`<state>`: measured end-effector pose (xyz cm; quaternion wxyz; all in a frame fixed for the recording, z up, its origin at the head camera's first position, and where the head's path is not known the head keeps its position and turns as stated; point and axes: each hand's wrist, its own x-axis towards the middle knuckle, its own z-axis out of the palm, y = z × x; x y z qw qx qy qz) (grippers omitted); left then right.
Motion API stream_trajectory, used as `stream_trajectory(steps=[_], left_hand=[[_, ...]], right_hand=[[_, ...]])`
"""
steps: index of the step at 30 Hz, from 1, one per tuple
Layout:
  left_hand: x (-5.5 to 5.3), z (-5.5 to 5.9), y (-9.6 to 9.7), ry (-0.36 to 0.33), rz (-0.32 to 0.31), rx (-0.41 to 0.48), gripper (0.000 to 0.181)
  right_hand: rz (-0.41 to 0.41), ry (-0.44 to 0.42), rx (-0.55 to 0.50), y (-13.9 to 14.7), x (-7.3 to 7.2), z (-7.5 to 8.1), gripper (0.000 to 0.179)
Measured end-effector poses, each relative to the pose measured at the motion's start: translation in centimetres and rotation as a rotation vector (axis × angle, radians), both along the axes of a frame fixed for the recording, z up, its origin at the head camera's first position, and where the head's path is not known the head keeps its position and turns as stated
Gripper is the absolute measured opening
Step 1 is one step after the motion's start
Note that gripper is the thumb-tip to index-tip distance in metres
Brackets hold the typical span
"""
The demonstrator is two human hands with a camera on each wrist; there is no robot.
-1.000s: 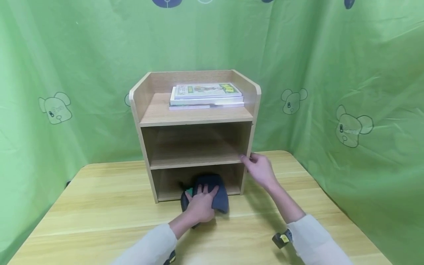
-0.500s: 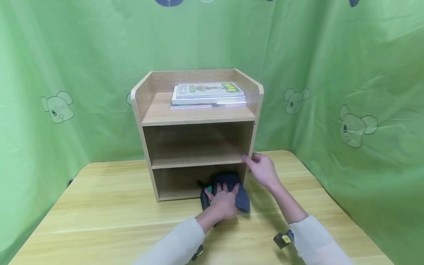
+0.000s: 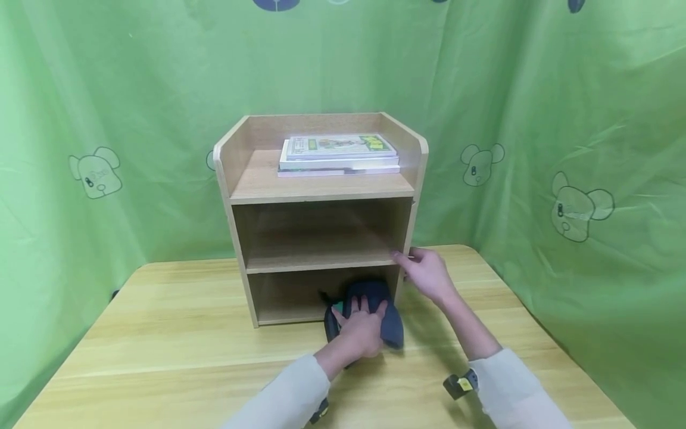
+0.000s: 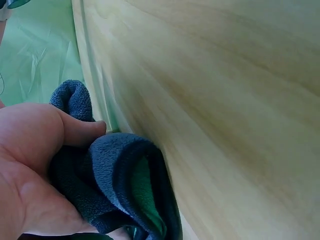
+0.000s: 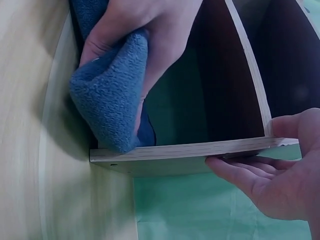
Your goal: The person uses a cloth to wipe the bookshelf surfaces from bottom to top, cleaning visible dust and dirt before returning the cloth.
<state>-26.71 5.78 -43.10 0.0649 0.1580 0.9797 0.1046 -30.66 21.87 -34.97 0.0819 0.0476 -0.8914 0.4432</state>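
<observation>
Lying bunched under L hand (image 3: 362,335), dk-blue cloth (image 3: 393,329)

A wooden table (image 3: 161,345) bears a shelf unit (image 3: 321,196) — books (image 3: 340,156) stacked on top.

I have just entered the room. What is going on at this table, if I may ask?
A person grips a bunched dark blue cloth in the left hand, at the right end of the bottom compartment's opening in a wooden shelf unit. The right hand holds the unit's right side panel, near the middle board. A stack of books lies on top of the unit.
</observation>
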Motion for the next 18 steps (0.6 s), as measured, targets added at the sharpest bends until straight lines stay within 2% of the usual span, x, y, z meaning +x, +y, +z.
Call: stream_trajectory(steps=[8, 18], left_hand=[[-0.2, 0.7, -0.7, -0.023, -0.014, 0.0, 0.086], [-0.1, 1.1, -2.8, -0.029, -0.049, 0.016, 0.088]], right_hand=[[0.001, -0.01, 0.04, 0.1, 0.0, 0.1, 0.056], [0.001, -0.001, 0.09, 0.3, 0.1, 0.1, 0.052]])
